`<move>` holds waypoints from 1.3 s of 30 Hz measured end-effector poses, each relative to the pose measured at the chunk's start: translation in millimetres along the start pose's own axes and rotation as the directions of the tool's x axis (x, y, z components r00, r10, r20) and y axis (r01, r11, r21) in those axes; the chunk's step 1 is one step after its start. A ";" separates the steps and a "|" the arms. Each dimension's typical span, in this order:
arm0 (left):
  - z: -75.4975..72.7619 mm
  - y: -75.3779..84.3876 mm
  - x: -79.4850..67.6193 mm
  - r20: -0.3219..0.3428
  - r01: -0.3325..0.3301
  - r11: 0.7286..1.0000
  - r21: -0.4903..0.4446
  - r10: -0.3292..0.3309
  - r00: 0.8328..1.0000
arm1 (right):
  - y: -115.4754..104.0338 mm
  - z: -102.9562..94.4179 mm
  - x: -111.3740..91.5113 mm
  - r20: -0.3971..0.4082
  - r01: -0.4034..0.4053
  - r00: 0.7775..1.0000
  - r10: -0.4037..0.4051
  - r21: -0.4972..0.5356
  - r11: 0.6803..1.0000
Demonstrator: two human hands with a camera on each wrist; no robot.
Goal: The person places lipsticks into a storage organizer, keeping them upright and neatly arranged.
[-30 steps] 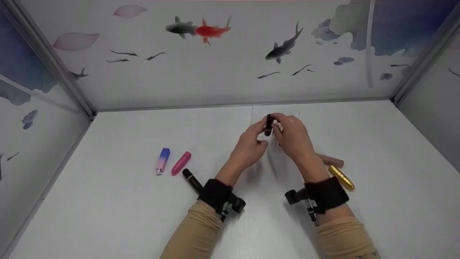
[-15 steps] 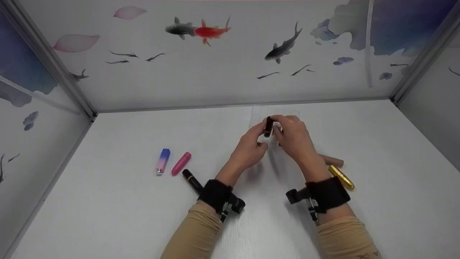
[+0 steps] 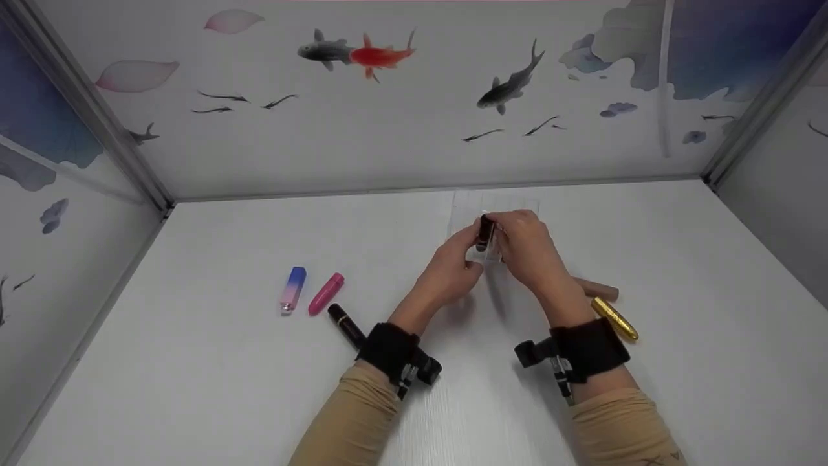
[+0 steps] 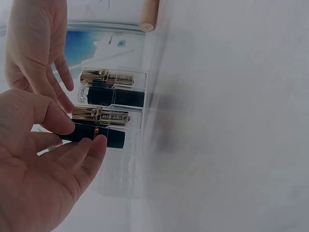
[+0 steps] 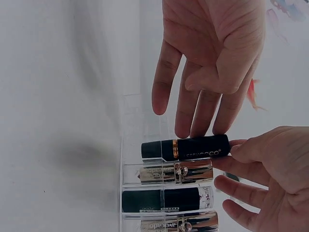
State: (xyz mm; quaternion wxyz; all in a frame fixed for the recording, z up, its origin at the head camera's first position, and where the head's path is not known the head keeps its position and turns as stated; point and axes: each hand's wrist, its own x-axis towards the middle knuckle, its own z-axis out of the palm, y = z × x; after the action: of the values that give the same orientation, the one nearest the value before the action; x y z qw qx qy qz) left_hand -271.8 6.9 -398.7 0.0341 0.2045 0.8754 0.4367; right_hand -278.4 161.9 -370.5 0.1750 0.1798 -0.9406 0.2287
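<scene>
A black lipstick (image 3: 484, 234) with a gold band stands tilted between both hands, at a clear slotted holder (image 3: 461, 207). My right hand (image 3: 527, 249) pinches its upper end between thumb and finger, as the right wrist view shows. My left hand (image 3: 446, 265) touches the tube's side with extended fingertips, its thumb held apart. The tube's lower end (image 5: 152, 152) is at a slot of the holder; how deep it sits I cannot tell. Beside it in the holder are a gold lipstick (image 5: 169, 173), a black lipstick (image 5: 154, 200) and another gold lipstick (image 5: 166, 224).
Left of the arms lie a blue-pink tube (image 3: 293, 291), a pink tube (image 3: 326, 294) and a black tube (image 3: 345, 323), partly under the left wrist strap. By the right forearm are a brown tube (image 3: 598, 288) and a gold tube (image 3: 614, 319). A printed wall (image 3: 388, 142) closes the back.
The black lipstick has shifted slightly down and toward me, with the right fingers following it. My left hand has barely moved, and the loose tubes lie where they were.
</scene>
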 end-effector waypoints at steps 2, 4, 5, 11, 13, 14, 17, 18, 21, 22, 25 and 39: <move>0.3 -0.6 0.4 0.004 0.001 1.000 0.005 -0.001 1.000 | 1.2 1.7 0.0 -0.007 0.026 1.000 -0.026 -0.008 1.000; 1.0 -1.2 1.2 0.003 0.003 1.000 0.013 -0.003 1.000 | 2.4 3.2 0.0 -0.010 0.044 0.999 -0.045 -0.024 0.999; 1.3 -1.3 1.4 0.005 0.007 1.000 0.014 -0.007 1.000 | 2.9 3.8 -0.1 -0.011 0.050 0.999 -0.050 -0.031 0.998; 2.0 -1.3 1.8 0.003 0.025 1.000 0.016 -0.025 1.000 | 4.0 5.8 -0.9 -0.005 0.076 0.997 -0.076 -0.057 0.995; 2.1 -1.4 1.8 0.003 0.026 1.000 0.011 -0.026 1.000 | 4.1 6.0 -1.4 -0.006 0.092 0.996 -0.093 -0.068 0.993; 2.2 -1.5 1.8 0.003 0.028 1.000 0.010 -0.028 1.000 | 4.2 6.2 -1.7 -0.005 0.099 0.995 -0.100 -0.079 0.992; 2.4 -1.9 1.6 0.007 0.038 0.999 0.008 -0.038 0.999 | 4.1 6.5 -2.5 0.009 0.109 0.994 -0.109 -0.109 0.988; 2.4 -1.9 1.6 0.009 0.041 0.999 0.009 -0.041 0.999 | 3.8 6.3 -2.9 0.019 0.105 0.994 -0.103 -0.115 0.988; 2.6 -1.7 1.6 0.015 0.054 0.998 0.011 -0.055 0.998 | 3.6 6.3 -3.4 0.051 0.087 0.995 -0.081 -0.133 0.987; 2.5 -1.5 1.5 0.018 0.059 0.998 0.013 -0.059 0.998 | 3.7 6.4 -3.7 0.058 0.082 0.996 -0.074 -0.137 0.987; 2.8 -1.2 1.6 0.028 0.064 0.998 0.019 -0.064 0.998 | 3.9 6.6 -4.4 0.072 0.078 0.995 -0.068 -0.143 0.987; -0.4 -2.4 1.0 0.016 0.078 0.997 0.004 -0.078 0.997 | 4.3 4.0 -4.1 0.093 0.094 0.992 -0.081 -0.147 0.985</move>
State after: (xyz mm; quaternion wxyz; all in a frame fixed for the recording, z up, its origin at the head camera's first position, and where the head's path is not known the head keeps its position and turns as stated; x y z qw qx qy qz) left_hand -273.6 5.7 -400.3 0.0577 0.1736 0.8832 0.4319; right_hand -277.6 164.5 -377.1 0.1571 0.2170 -0.9531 0.1408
